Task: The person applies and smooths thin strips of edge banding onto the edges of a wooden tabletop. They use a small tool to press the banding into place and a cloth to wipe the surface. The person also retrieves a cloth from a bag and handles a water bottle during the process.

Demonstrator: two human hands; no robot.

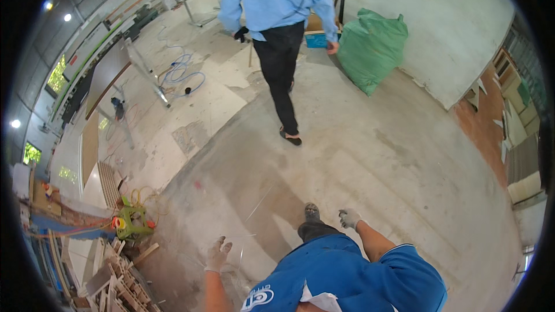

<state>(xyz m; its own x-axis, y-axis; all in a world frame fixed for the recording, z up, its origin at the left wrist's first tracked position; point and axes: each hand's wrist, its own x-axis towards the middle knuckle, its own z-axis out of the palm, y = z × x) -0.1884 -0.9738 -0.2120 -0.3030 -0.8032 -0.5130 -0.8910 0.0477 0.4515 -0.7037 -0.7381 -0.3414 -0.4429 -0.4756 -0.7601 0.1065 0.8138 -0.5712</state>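
My left hand, in a pale work glove, hangs at the lower middle with its fingers loosely apart and nothing in them. Thin whitish lines show against the floor beside it; whether they are strips or marks is unclear. On the other side of my blue shirt, my right hand wears a greyish glove. Its fingers are slightly bent and apart, and it holds nothing that I can see. Both hands are above the concrete floor, touching no object. One of my shoes shows in front of me.
Ahead, a person in a light blue shirt faces away. A full green sack leans by a white wall. Left are a long table, a coiled blue hose, a green stool and piled wood scraps.
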